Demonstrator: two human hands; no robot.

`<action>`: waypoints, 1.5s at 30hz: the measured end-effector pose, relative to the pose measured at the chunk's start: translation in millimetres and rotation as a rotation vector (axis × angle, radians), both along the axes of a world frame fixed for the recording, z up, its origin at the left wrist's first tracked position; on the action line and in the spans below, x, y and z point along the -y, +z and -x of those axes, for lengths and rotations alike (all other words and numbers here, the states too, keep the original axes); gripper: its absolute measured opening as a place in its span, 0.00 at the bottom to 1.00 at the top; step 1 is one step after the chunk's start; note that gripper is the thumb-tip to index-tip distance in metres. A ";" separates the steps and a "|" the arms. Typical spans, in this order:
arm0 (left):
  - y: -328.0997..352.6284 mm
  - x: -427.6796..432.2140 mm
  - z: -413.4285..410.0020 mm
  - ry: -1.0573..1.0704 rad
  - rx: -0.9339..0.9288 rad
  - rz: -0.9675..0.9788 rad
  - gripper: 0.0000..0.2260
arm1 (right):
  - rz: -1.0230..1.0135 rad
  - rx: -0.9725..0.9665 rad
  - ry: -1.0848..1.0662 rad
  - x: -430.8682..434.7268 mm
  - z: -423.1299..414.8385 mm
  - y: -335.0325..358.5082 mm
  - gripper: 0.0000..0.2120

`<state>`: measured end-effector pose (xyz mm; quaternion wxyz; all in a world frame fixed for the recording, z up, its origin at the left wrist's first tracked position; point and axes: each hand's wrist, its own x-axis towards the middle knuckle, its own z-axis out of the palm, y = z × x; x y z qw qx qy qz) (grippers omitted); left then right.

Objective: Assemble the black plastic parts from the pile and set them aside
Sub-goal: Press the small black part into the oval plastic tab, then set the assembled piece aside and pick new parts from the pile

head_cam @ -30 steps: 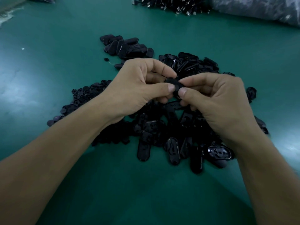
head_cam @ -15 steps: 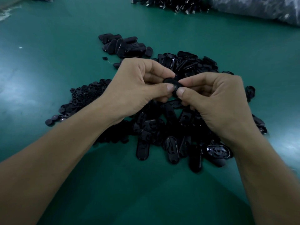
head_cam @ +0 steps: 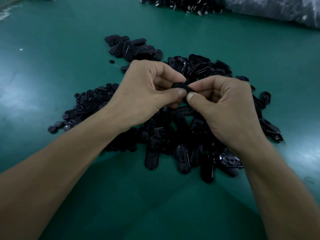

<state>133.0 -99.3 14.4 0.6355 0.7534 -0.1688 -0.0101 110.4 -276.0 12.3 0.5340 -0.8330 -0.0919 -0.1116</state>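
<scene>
Little had moved since half a second earlier: both hands stayed raised over the pile, and the right hand's fingertips had drawn only slightly closer to the left's.

The left hand (head_cam: 147,94) and right hand (head_cam: 228,108) met thumb tip to thumb tip, almost touching. Between them they pinched one small black plastic part (head_cam: 180,86), dark and rounded. The left fingers (head_cam: 171,75) curled over its top while the thumb pressed from below. The right fingers (head_cam: 204,84) were curled too, with the forefinger and thumb nipping the part's right end. How the part fitted together could not be told, since the fingers covered most of it.

Directly beneath the fingers, and spreading toward the wrists, lay the pile of black oval shells (head_cam: 181,156), many showing their hollow insides. Left of the left fingers, partly under that forearm, sat a heap of small round black pieces (head_cam: 90,104). Beyond the left fingers, a little apart from the pile, a cluster of smooth closed ovals (head_cam: 133,47) lay together. All rested on a green counter (head_cam: 52,66). Far beyond the fingers, at the counter's back edge, were another heap of small dark parts (head_cam: 181,4) and a grey plastic bag (head_cam: 277,9).
</scene>
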 end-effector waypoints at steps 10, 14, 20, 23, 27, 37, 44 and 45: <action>-3.3 -1.0 -1.8 0.079 0.068 -0.156 0.06 | 0.018 0.009 0.009 3.7 0.7 0.5 0.09; -2.2 -4.4 -4.8 0.076 0.101 -0.219 0.06 | 0.031 0.006 -0.004 2.0 1.7 -0.4 0.09; -6.2 -11.7 -26.0 0.249 0.087 -0.231 0.06 | 0.251 0.079 -0.165 6.0 2.7 -4.9 0.10; -5.1 -22.3 -47.1 0.410 0.070 -0.158 0.07 | 0.477 0.108 -0.229 12.9 3.0 -5.5 0.10; -5.5 -37.2 -73.9 0.517 0.041 -0.138 0.09 | 0.627 0.076 -0.214 12.1 2.4 -6.4 0.11; -13.7 -53.1 -116.9 0.634 0.048 -0.364 0.10 | 0.730 -0.039 -0.127 12.5 5.2 -6.1 0.16; -17.7 -46.7 -116.0 0.660 0.034 -0.438 0.08 | 0.779 -0.071 -0.053 12.3 3.9 -6.9 0.18; -17.7 -45.5 -115.3 0.664 0.035 -0.435 0.07 | 0.771 -0.070 -0.047 12.4 3.8 -7.3 0.17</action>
